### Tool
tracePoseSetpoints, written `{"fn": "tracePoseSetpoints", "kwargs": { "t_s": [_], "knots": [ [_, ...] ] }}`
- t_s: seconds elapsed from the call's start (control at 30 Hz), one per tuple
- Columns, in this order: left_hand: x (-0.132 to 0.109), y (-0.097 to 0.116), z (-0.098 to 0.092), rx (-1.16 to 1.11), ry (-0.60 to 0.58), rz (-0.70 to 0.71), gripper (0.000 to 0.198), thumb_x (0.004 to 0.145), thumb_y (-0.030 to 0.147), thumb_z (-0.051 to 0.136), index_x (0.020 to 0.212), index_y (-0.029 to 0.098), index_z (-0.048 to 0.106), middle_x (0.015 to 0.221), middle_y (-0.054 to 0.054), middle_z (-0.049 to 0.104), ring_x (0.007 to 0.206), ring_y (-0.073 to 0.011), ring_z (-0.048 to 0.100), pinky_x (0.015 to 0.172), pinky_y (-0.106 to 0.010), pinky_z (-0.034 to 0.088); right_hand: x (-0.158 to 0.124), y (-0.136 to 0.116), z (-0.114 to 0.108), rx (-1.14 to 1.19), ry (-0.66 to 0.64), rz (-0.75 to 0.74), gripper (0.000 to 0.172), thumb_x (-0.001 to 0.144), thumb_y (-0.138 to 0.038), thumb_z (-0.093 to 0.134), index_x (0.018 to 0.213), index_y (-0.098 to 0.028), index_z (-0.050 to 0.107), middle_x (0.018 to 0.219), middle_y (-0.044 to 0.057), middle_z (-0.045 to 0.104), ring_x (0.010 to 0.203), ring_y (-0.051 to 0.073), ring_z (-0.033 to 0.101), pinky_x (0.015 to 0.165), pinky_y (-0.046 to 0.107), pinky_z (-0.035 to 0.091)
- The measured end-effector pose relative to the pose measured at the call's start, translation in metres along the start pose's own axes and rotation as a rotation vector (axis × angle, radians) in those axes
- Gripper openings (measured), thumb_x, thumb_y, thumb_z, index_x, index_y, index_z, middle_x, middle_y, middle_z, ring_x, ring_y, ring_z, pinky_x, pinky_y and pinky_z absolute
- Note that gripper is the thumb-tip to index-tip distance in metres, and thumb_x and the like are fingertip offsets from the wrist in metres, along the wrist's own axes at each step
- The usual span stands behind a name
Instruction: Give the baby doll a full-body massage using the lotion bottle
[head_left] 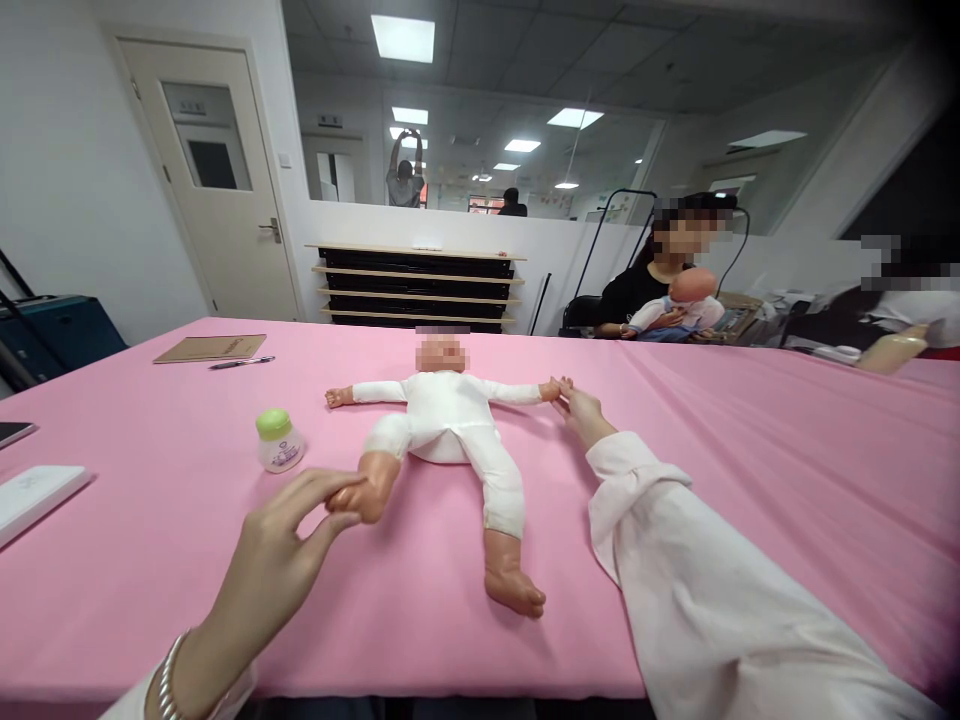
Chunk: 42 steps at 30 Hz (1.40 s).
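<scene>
A baby doll [448, 410] with a white cloth body lies on its back on the pink-covered table [420, 640], its head toward the far edge. Its arms are spread out sideways. My left hand [281, 540] grips the doll's foot on the left side, thumb below and fingers above, with that leg bent at the knee. The other leg lies stretched toward me. On the right, my right hand [581, 408] pinches the doll's hand at the end of its outstretched arm. A small jar [280, 445] with a green lid stands just beyond my left hand.
A brown notebook [211, 348] and a pen [242, 363] lie at the back left. A white box-like object [41, 500] and a dark phone-like object [15, 432] sit at the left edge. Behind the table, a seated person [637, 290] holds another doll [682, 308].
</scene>
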<state>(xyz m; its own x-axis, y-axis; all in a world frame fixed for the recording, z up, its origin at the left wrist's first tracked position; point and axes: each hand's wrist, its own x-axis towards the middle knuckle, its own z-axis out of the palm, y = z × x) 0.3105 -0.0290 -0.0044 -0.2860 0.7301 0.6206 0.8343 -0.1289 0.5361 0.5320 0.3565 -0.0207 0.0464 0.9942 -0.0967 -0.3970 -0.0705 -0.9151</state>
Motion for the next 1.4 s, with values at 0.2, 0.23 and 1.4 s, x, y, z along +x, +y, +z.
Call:
{"fn": "tracePoseSetpoints", "kwargs": {
  "t_s": [0.2,0.23,1.4],
  "knots": [
    [0.063,0.029,0.021,-0.092,-0.217,0.322,0.019,0.087,0.013,0.043,0.091,0.02,0.06,0.086,-0.002,0.061,0.076,-0.0131,0.056,0.067,-0.025,0.045,-0.015,-0.038,0.084,-0.345,-0.371,-0.438,0.03,0.06,-0.018,0.071,0.088,-0.012,0.063,0.097,0.008,0.064,0.086,0.017,0.061,0.082,0.033,0.05],
    [0.069,0.033,0.029,-0.11,-0.26,0.356,0.021,0.087,0.01,0.04,0.088,0.019,0.06,0.083,-0.002,0.06,0.073,-0.0123,0.055,0.066,-0.024,0.045,-0.022,-0.038,0.098,-0.457,-0.424,-0.515,0.03,0.058,-0.018,0.072,0.086,-0.012,0.065,0.092,0.008,0.065,0.085,0.017,0.061,0.083,0.033,0.048],
    [-0.05,-0.002,0.035,-0.128,-0.125,0.029,0.02,0.084,0.017,0.049,0.1,0.025,0.056,0.091,-0.001,0.062,0.082,-0.0138,0.061,0.068,-0.022,0.05,-0.019,0.019,-0.031,-0.023,-0.154,-0.065,0.014,0.069,-0.017,0.066,0.082,-0.015,0.063,0.11,0.006,0.06,0.101,0.016,0.058,0.091,0.027,0.049]
  ]
}}
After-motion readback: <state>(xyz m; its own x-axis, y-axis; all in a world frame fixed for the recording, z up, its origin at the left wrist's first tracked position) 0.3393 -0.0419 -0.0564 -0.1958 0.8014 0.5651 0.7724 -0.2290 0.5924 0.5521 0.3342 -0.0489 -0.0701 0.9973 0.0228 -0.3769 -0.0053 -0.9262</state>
